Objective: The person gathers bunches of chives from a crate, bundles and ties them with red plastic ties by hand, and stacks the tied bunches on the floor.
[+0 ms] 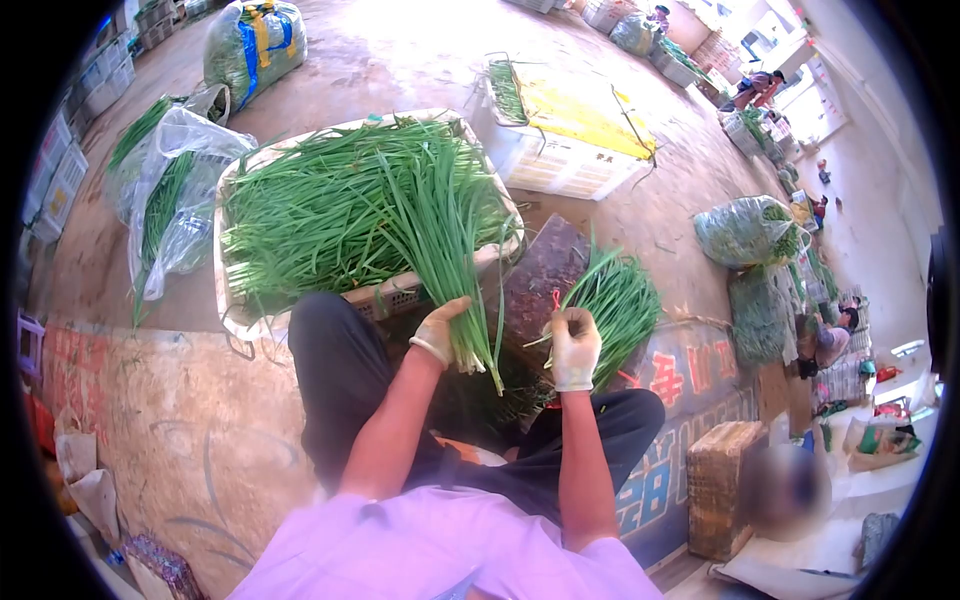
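Observation:
My left hand (440, 331), in a pale glove, is closed round the lower stems of a bunch of green chives (432, 225). The leaves fan up over a white crate (235, 318) heaped with loose chives (310, 205). At right, my gloved right hand (575, 350) is pinched shut, and a thin red tie (556, 298) sticks up from its fingertips. Behind that hand, another pile of chives (622, 300) lies beside a dark reddish board (545, 275). The two hands are apart, above my lap.
A white crate with a yellow cover (585, 115) stands beyond. Clear plastic bags with greens (185, 190) lie left, and a stuffed sack (255, 55) stands farther back. Bagged greens (745, 232) and a brown box (722, 485) are at right. Other people (830, 340) sit in the distance.

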A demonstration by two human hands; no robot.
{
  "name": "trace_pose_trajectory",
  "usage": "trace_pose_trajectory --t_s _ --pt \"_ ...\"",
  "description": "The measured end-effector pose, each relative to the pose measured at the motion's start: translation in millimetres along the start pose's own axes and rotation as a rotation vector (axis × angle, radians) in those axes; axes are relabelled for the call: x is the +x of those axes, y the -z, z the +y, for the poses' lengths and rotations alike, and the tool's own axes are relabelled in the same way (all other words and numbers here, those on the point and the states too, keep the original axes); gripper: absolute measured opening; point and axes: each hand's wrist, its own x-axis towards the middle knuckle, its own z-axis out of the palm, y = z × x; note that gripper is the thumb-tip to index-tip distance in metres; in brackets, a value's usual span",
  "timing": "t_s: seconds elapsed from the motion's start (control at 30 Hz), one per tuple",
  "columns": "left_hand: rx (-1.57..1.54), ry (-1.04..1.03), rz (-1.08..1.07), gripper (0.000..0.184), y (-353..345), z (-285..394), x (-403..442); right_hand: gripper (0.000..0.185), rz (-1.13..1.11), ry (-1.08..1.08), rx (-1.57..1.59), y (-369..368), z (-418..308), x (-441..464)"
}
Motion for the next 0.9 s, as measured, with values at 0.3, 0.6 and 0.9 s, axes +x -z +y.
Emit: trace_pose_trajectory --t_s 0.3,0.6,0.9 --pt "-0.038 0.054 -0.051 0.020 -6.4 -1.3 -7.0 0.049 -0.579 -0.303 -0.235 -15.4 -26.6 -37.8" --pt "-0.011 0.030 -0.186 0.051 -15.0 -12.8 -24.5 0.029 -0.329 0.102 -0.357 -25.7 -14.3 -14.2" --pt "0.096 0.003 -0.166 0.050 21.1 -30.7 -7.0 0.046 -0.632 0.190 -1.156 -60.1 -43.8 -47.2"
